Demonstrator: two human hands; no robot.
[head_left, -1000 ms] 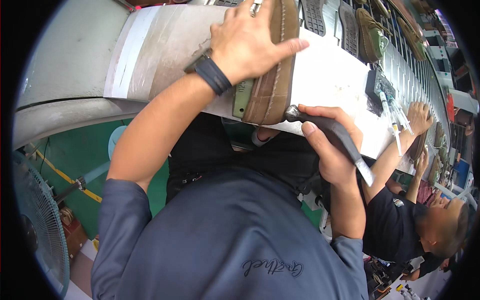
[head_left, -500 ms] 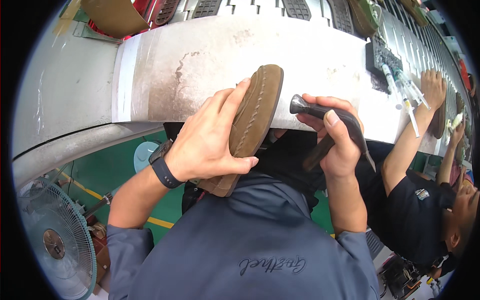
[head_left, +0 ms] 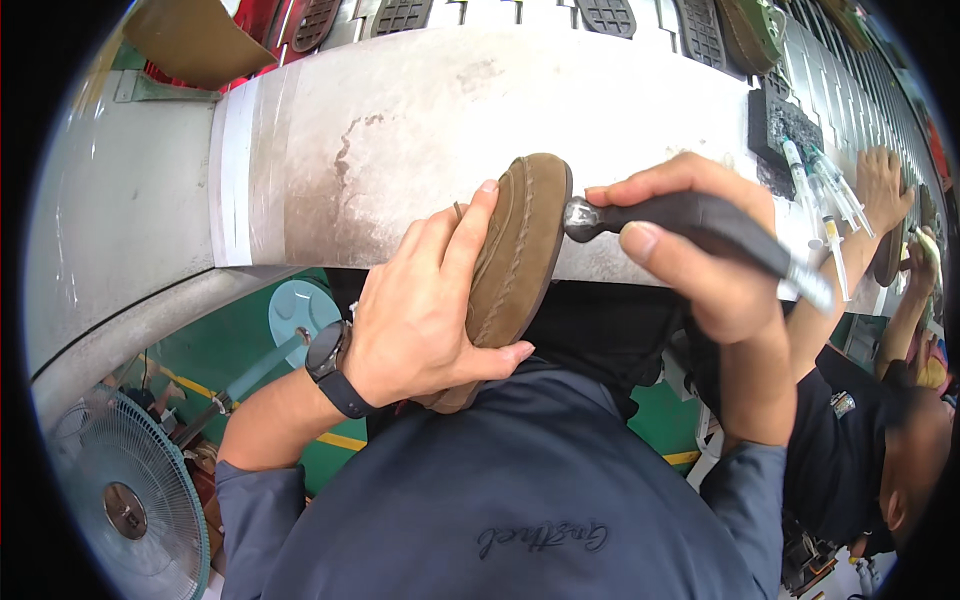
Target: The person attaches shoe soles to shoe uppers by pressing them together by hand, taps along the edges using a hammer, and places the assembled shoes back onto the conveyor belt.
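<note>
A brown suede shoe (head_left: 517, 255) with a stitched seam stands tilted on its side, toe pointing away from me, at the near edge of the worktable. My left hand (head_left: 415, 300) is closed around it, fingers over the upper and thumb lower on its side. A black hammer (head_left: 690, 220) with a rounded, shiny metal face is gripped in my right hand (head_left: 715, 265). That face is at the sole edge near the toe and appears to touch it. The hammer's far end is blurred, and its handle is hidden by my hand.
Syringes (head_left: 830, 190) lie by a black block (head_left: 780, 122) on the right. Beyond the pale worktable (head_left: 400, 130), soles (head_left: 605, 15) sit on a slatted conveyor (head_left: 545, 14). A co-worker's arm (head_left: 880, 200) reaches in at right. A fan (head_left: 130, 500) stands lower left.
The hammer has swung to a flatter angle and its face has closed the small gap to the sole edge. My right hand has shifted rightward; the shoe sits slightly lower in view.
</note>
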